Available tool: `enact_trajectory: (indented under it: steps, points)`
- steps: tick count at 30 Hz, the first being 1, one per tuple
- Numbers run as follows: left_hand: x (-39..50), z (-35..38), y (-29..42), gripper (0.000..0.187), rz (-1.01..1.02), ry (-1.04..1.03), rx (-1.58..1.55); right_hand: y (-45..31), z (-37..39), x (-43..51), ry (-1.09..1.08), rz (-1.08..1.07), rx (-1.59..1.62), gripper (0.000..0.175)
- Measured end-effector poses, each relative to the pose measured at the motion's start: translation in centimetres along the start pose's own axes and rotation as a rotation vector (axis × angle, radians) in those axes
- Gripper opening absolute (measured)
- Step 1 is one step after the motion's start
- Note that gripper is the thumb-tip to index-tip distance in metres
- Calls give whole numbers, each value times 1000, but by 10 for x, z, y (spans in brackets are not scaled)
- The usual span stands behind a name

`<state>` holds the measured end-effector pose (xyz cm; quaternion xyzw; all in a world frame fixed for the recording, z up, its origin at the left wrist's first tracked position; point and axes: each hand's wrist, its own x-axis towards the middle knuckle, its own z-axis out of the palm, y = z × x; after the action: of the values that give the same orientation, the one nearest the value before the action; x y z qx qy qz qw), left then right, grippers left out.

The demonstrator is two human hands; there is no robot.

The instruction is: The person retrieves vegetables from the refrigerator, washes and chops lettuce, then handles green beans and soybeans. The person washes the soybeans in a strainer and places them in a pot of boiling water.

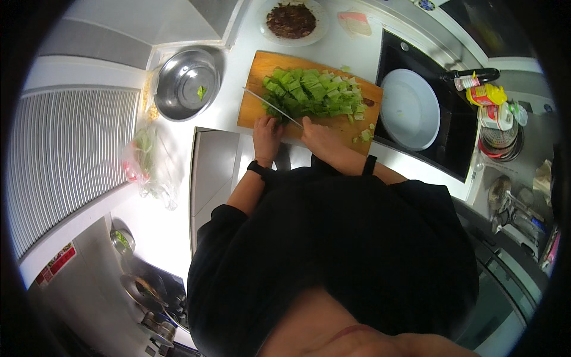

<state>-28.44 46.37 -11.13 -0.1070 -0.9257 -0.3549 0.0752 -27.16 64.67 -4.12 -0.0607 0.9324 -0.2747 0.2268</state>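
Observation:
A wooden cutting board (250,114) lies before me with a broad heap of chopped leafy greens (314,89) on it. My right hand (322,139) is closed around the handle of a kitchen knife (272,106), its thin blade slanting up to the left across the leaves. Curled fingers of my left hand (266,139) hold the darker leaf ends against the board's near edge, just below the blade. Most of the knife's handle is hidden by my right hand. A few cut scraps (366,135) sit at the board's right corner.
A steel bowl (171,96) with one leaf stands left. Behind the board is a plate of dark food (291,21). The black sink (455,129) on the right holds a pale basin (409,109). A plastic bag of vegetables (145,156) lies on the left counter.

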Motion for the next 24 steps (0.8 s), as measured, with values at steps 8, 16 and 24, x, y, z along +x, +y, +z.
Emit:
enact_trajectory:
  steps: [8, 16, 24]
  points:
    - [-1, -5, 1, 29, -183, 99, -227, -1, -22, -4, 197, -136, -23, 21]
    - [6, -6, 4, 57, -238, 35, -51, 57, -104, -50, 498, -298, -232, 32]
    - [1, -6, 1, 82, -202, -45, -116, 163, -132, -18, 786, 5, -247, 33]
